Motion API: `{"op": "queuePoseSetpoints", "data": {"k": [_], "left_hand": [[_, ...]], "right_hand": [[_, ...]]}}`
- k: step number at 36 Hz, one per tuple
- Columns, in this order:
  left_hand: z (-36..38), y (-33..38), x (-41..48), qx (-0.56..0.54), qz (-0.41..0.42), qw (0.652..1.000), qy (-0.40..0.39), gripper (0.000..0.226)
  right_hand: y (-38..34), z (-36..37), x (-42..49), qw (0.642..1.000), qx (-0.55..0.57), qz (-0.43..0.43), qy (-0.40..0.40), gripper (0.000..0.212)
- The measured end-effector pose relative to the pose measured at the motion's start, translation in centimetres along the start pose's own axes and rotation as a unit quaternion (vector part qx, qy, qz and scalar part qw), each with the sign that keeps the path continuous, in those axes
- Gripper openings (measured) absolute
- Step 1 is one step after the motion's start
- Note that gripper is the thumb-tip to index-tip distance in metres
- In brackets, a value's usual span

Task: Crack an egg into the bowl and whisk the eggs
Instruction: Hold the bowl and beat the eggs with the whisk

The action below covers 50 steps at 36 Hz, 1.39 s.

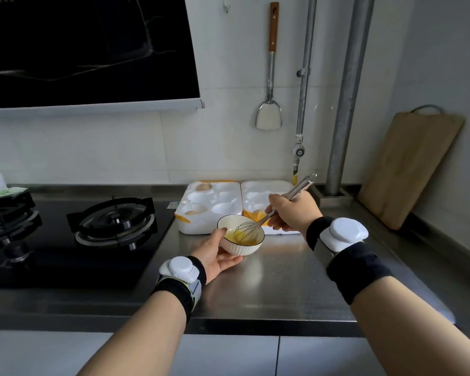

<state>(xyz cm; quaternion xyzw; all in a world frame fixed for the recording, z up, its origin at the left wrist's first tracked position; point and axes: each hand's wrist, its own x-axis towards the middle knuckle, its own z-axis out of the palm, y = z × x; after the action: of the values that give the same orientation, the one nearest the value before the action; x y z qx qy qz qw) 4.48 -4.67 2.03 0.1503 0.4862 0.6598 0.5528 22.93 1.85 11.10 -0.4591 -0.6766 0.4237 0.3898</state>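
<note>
A small white ribbed bowl (244, 248) is tilted slightly on the steel counter, with yellow beaten egg (242, 239) inside. My left hand (217, 255) holds the bowl from its left side and underneath, thumb on the rim. My right hand (292, 214) grips the metal handle of a wire whisk (248, 230), whose wire head sits in the egg. Behind the bowl lies a white foam egg tray (209, 204) holding two brown eggs (193, 213), with several hollows bare.
A second white foam tray half (266, 196) lies behind my right hand. A black gas hob (111, 221) takes up the left. A wooden cutting board (407, 169) leans at the right wall. A spatula (269, 115) hangs above, and pipes (345, 104) run down the corner.
</note>
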Motion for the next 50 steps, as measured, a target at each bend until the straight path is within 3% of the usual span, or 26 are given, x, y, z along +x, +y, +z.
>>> {"op": "queuePoseSetpoints", "data": {"k": [3,10,13,17,21,24,28,31,50], "left_hand": [[-0.4,-0.3,0.3,-0.006,0.005,1.000,-0.006,0.036],[-1.0,-0.6,0.4,-0.026,0.030,0.999,-0.020,0.028],[-1.2,-0.8,0.3,-0.025,0.040,0.999,-0.016,0.029],[-1.2,-0.9,0.3,-0.019,0.040,0.999,-0.022,0.032],[-1.3,-0.9,0.2,-0.023,0.043,0.999,-0.018,0.030],[-1.2,-0.9,0.2,-0.029,0.044,0.998,-0.022,0.031],[-1.3,-0.9,0.1,-0.046,0.043,0.998,-0.024,0.031],[-1.3,-0.9,0.1,-0.052,0.046,0.997,-0.027,0.029],[-1.2,-0.7,-0.4,-0.030,0.051,0.997,-0.039,0.033]], "right_hand": [[0.8,0.4,0.5,0.997,0.075,0.033,0.014,0.033],[1.6,0.6,1.0,0.989,0.131,0.059,0.029,0.036],[2.0,0.7,0.9,0.993,0.089,0.071,0.037,0.036],[2.2,0.6,1.0,0.985,0.145,0.082,0.053,0.037],[2.2,0.7,0.9,0.991,0.105,0.074,0.046,0.037],[2.2,0.5,1.3,0.981,0.172,0.067,0.056,0.037],[2.6,0.5,1.4,0.989,0.123,0.070,0.037,0.038],[2.8,0.4,1.7,0.982,0.167,0.070,0.059,0.038],[3.1,0.5,1.9,0.979,0.179,0.073,0.063,0.038]]}}
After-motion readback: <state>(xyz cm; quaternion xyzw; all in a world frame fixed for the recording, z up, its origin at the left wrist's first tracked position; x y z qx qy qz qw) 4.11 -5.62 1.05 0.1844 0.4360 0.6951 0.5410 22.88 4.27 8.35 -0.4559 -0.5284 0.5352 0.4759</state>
